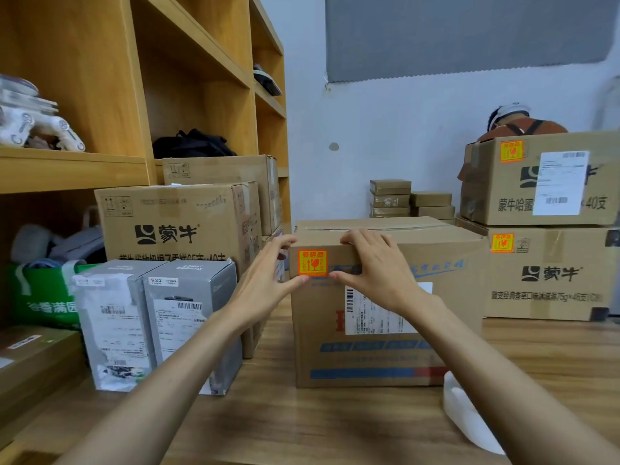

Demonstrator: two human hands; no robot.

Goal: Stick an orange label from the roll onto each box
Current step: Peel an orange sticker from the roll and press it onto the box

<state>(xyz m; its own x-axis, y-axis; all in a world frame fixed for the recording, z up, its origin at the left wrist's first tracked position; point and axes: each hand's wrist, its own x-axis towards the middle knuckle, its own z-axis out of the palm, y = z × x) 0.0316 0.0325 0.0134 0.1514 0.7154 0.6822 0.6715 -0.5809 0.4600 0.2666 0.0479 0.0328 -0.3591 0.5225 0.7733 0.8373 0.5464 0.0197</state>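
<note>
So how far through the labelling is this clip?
Done: the two stacked cartons on the right each carry an orange label. In hand: the left hand and right hand are at the label on the centre carton. Left: the two grey boxes and the left cartons show none.

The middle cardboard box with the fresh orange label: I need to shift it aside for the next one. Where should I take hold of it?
Probably by its two side walls, one hand from each side. The middle cardboard box is wide, upright, taped shut, with no visible handles. The left hand and right hand are at its top front edge by the orange label; its left side sits close to neighbouring cartons.
</note>
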